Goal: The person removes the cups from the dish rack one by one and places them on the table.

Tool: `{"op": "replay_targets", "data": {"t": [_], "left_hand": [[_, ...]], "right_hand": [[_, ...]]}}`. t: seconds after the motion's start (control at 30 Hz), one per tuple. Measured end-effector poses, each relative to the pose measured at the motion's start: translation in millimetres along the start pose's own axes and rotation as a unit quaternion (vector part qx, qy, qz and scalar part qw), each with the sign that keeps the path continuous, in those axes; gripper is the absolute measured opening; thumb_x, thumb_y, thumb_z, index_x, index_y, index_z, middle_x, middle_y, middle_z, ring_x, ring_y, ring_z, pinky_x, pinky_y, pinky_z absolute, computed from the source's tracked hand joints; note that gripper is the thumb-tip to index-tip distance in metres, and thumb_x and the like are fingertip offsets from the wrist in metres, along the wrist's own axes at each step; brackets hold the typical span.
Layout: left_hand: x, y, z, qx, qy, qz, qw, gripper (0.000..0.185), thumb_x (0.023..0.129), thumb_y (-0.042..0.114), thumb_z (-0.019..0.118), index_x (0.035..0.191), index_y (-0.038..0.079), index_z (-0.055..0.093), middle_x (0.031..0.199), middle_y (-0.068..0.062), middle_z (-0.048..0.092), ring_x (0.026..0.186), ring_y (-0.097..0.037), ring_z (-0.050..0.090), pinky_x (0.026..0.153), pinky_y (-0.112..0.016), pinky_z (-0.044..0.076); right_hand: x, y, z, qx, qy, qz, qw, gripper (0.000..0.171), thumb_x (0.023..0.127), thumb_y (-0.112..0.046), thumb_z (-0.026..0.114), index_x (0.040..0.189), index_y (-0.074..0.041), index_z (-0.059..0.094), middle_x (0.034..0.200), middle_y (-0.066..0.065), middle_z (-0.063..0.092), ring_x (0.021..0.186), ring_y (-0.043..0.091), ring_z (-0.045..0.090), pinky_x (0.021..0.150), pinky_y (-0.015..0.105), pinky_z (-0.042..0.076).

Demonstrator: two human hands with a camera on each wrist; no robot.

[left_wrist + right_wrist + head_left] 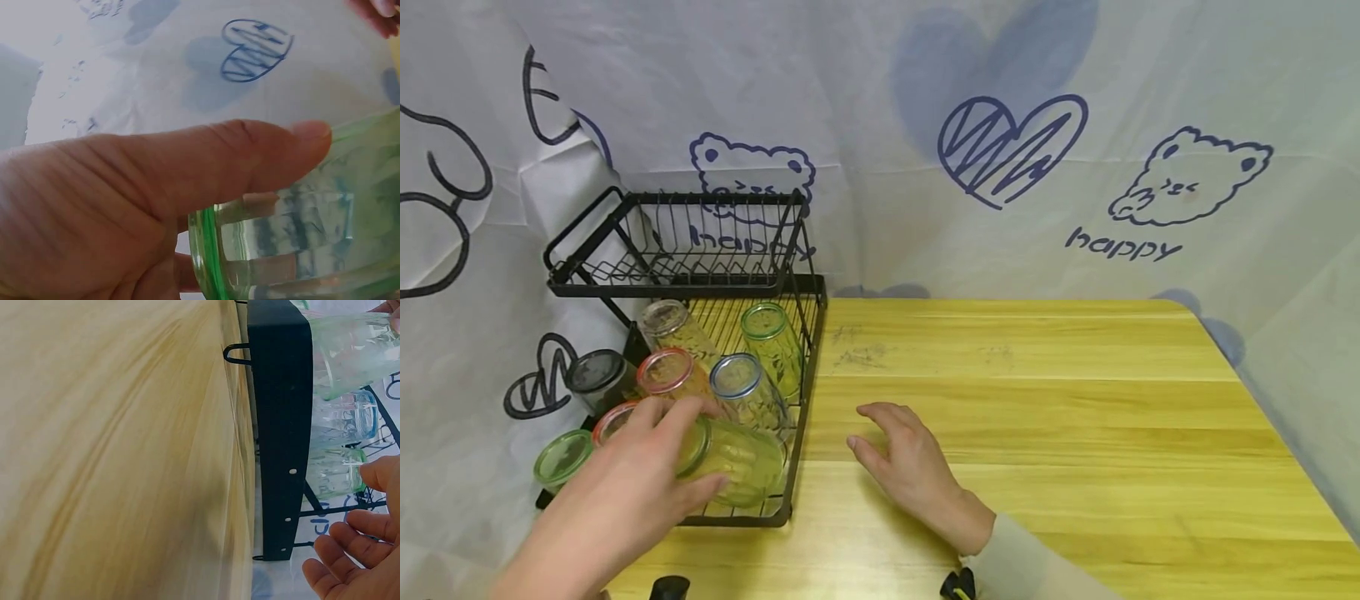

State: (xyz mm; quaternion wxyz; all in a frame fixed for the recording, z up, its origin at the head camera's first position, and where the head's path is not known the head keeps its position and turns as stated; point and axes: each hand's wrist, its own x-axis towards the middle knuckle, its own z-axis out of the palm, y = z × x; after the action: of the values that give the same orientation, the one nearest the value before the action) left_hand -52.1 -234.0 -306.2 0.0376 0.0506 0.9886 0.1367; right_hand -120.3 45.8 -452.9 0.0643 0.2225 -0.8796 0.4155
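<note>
My left hand [632, 475] grips a green-tinted drinking glass [741, 467] near its green-ringed end, thumb along one side. The glass lies tilted nearly sideways over the front right of a black two-tier dish rack [800, 467], its other end pointing right. In the left wrist view the thumb [250, 150] stretches along the clear ribbed wall of the glass [300, 231]. My right hand [917, 471] is held above the table right of the rack, fingers loosely bent, holding nothing. The right wrist view shows that hand [369, 544] beside the rack's black edge [281, 425].
Several glasses stand in the rack's lower tier, among them a blue-ringed one [748, 392], a green-ringed one [775, 350], a red-ringed one [670, 375] and a dark one [601, 379]. The wire upper tier [677, 275] overhangs the back. A wooden table [1075, 450] extends right.
</note>
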Motion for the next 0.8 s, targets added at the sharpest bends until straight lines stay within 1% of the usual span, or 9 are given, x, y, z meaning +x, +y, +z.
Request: {"op": "replay_targets", "data": {"t": [0.13, 0.2, 0.3, 0.37, 0.43, 0.5, 0.63, 0.7, 0.8], "left_hand": [[-3.1, -0.7, -6.3, -0.005, 0.001, -0.015, 0.9999, 0.069, 0.087, 0.049, 0.086, 0.142, 0.022, 0.054, 0.134, -0.024, 0.056, 0.109, -0.042, 0.064, 0.076, -0.064, 0.058], [-3.8, 0.5, -7.5, -0.013, 0.006, -0.011, 0.9998, 0.069, 0.087, 0.051, 0.084, 0.142, 0.022, 0.053, 0.136, -0.023, 0.054, 0.114, -0.044, 0.062, 0.079, -0.067, 0.057], [-3.1, 4.4, -7.8, -0.027, 0.017, 0.001, 0.9995, 0.069, 0.088, 0.053, 0.083, 0.142, 0.023, 0.053, 0.139, -0.021, 0.054, 0.117, -0.042, 0.060, 0.081, -0.066, 0.057], [-2.0, 7.7, -7.4, -0.039, 0.029, 0.010, 0.9988, 0.069, 0.088, 0.053, 0.083, 0.143, 0.023, 0.053, 0.143, -0.019, 0.053, 0.122, -0.044, 0.059, 0.086, -0.070, 0.055], [-0.1, 11.2, -6.6, -0.052, 0.038, 0.016, 0.9978, 0.070, 0.088, 0.053, 0.083, 0.144, 0.023, 0.053, 0.145, -0.018, 0.052, 0.124, -0.044, 0.059, 0.088, -0.071, 0.054], [2.2, 14.5, -5.2, -0.066, 0.046, 0.019, 0.9966, 0.071, 0.088, 0.052, 0.084, 0.145, 0.022, 0.052, 0.145, -0.018, 0.053, 0.122, -0.045, 0.061, 0.090, -0.072, 0.054], [8.7, 20.6, -1.4, -0.093, 0.047, 0.023, 0.9943, 0.070, 0.088, 0.049, 0.085, 0.142, 0.019, 0.052, 0.139, -0.017, 0.053, 0.111, -0.037, 0.064, 0.086, -0.065, 0.058], [12.0, 23.5, 1.1, -0.107, 0.050, 0.026, 0.9927, 0.068, 0.088, 0.048, 0.085, 0.140, 0.020, 0.052, 0.137, -0.015, 0.053, 0.107, -0.033, 0.063, 0.085, -0.061, 0.059], [16.8, 28.1, 5.9, -0.126, 0.050, 0.027, 0.9904, 0.067, 0.088, 0.049, 0.085, 0.140, 0.021, 0.051, 0.138, -0.015, 0.053, 0.112, -0.034, 0.063, 0.088, -0.062, 0.058]], "right_hand": [[1, -1, 0, 0.005, 0.002, 0.003, 1.000, 0.043, 0.106, -0.034, 0.065, 0.138, -0.006, 0.066, 0.139, 0.012, 0.068, 0.131, 0.031, 0.063, 0.108, 0.051, 0.055], [1, -2, 0, 0.011, 0.003, 0.005, 1.000, 0.045, 0.108, -0.037, 0.062, 0.140, -0.005, 0.065, 0.140, 0.013, 0.068, 0.131, 0.031, 0.062, 0.109, 0.052, 0.054], [2, -3, -1, 0.028, -0.001, 0.009, 1.000, 0.050, 0.108, -0.041, 0.059, 0.144, -0.006, 0.062, 0.142, 0.013, 0.066, 0.133, 0.031, 0.062, 0.111, 0.053, 0.053], [3, -3, -2, 0.046, -0.008, 0.009, 0.999, 0.052, 0.109, -0.042, 0.058, 0.149, -0.009, 0.059, 0.145, 0.013, 0.064, 0.134, 0.031, 0.061, 0.112, 0.054, 0.052], [3, -4, -3, 0.072, -0.020, 0.004, 0.997, 0.054, 0.109, -0.041, 0.059, 0.154, -0.011, 0.053, 0.151, 0.012, 0.061, 0.134, 0.031, 0.061, 0.111, 0.054, 0.052], [4, -5, -5, 0.106, -0.036, -0.004, 0.994, 0.058, 0.108, -0.039, 0.061, 0.159, -0.014, 0.047, 0.156, 0.010, 0.055, 0.137, 0.031, 0.058, 0.112, 0.054, 0.052], [5, -5, -9, 0.182, -0.078, -0.013, 0.980, 0.074, 0.103, -0.037, 0.069, 0.166, -0.023, 0.032, 0.166, 0.004, 0.043, 0.148, 0.025, 0.047, 0.119, 0.049, 0.047], [5, -6, -11, 0.203, -0.094, -0.011, 0.975, 0.084, 0.099, -0.040, 0.074, 0.167, -0.028, 0.027, 0.168, 0.001, 0.038, 0.152, 0.022, 0.042, 0.122, 0.045, 0.044], [5, -6, -14, 0.221, -0.105, -0.003, 0.970, 0.095, 0.093, -0.042, 0.080, 0.168, -0.032, 0.023, 0.170, -0.002, 0.033, 0.154, 0.021, 0.039, 0.123, 0.044, 0.042]]}}
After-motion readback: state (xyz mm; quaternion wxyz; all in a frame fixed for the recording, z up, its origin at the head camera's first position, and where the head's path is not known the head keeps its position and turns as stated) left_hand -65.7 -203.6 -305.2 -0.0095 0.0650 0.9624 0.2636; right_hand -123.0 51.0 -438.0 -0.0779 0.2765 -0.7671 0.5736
